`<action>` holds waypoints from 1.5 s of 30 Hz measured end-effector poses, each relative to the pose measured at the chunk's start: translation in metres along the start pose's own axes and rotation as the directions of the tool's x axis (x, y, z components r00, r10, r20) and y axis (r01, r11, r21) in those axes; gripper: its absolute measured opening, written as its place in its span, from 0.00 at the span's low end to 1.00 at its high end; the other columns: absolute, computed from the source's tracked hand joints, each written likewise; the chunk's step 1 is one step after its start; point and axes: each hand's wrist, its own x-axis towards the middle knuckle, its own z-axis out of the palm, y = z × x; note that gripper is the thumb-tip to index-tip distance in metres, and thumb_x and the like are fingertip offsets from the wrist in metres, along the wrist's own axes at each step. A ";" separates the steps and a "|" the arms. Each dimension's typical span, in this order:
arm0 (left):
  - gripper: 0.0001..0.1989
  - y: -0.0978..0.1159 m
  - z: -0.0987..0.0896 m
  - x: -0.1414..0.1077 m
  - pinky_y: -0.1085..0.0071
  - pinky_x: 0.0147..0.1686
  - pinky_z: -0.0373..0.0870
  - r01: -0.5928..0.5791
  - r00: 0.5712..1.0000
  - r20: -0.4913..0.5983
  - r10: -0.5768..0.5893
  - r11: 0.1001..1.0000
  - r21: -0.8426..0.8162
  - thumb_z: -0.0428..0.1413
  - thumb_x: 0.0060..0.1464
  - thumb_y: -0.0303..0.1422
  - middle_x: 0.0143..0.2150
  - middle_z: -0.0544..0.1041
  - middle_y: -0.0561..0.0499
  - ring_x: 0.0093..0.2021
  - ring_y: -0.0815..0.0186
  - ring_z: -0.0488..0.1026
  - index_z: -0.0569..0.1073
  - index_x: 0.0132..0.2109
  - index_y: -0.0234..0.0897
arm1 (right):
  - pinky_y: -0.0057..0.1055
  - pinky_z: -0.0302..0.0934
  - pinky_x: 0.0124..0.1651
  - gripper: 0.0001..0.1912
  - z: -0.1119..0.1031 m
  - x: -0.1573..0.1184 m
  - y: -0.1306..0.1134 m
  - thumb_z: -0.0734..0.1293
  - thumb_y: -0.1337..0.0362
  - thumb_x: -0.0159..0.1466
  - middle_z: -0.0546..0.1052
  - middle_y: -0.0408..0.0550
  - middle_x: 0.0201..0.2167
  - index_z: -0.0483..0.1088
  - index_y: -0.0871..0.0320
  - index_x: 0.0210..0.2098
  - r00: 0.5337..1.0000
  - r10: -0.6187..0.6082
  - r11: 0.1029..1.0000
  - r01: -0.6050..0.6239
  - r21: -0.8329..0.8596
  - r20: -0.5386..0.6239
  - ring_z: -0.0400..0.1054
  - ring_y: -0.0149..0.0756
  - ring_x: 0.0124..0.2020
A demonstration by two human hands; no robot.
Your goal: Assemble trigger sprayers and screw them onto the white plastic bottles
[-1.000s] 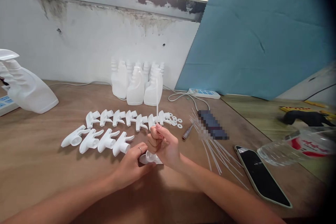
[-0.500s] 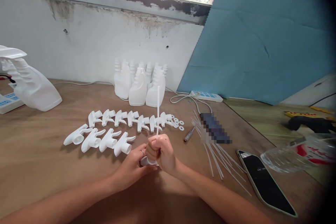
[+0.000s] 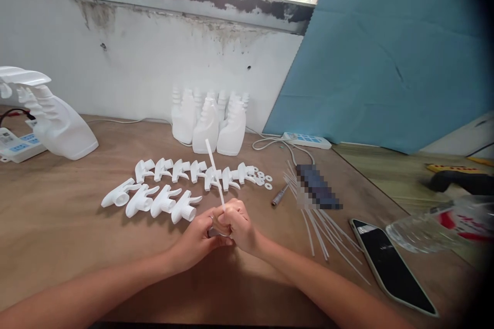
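My right hand [image 3: 238,223] is closed around a thin white tube [image 3: 214,172], which sticks up out of the fist and leans left. Against it, my left hand [image 3: 200,236] is wrapped round a white trigger sprayer head, mostly hidden by the fingers. Where the tube's lower end meets the sprayer head cannot be seen. Beyond my hands lie two rows of white sprayer heads [image 3: 164,201] on their sides. Small white washers [image 3: 268,186] are scattered at the right end of the back row.
White bottles [image 3: 204,126] stand against the wall; another bottle [image 3: 65,126] leans at left. To the right are a screwdriver [image 3: 279,196], loose tubes [image 3: 320,236], a phone [image 3: 393,267], a clear plastic bottle [image 3: 420,231] and a power strip [image 3: 306,140].
The tube has tipped from nearly upright to leaning left, as my right hand turned against the left. The sprayer head is now more covered by my fingers. The whole view has shifted slightly.
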 end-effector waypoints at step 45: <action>0.23 -0.009 -0.147 0.192 0.58 0.52 0.67 0.192 0.823 -0.500 0.270 0.695 0.692 0.62 0.48 0.37 0.46 0.71 0.43 0.49 0.54 0.70 0.70 0.50 0.33 | 0.29 0.66 0.30 0.20 -0.141 -0.034 -0.056 0.74 0.57 0.54 0.76 0.38 0.26 0.64 0.53 0.41 0.679 -0.494 0.840 0.210 -0.501 -0.544 0.71 0.32 0.25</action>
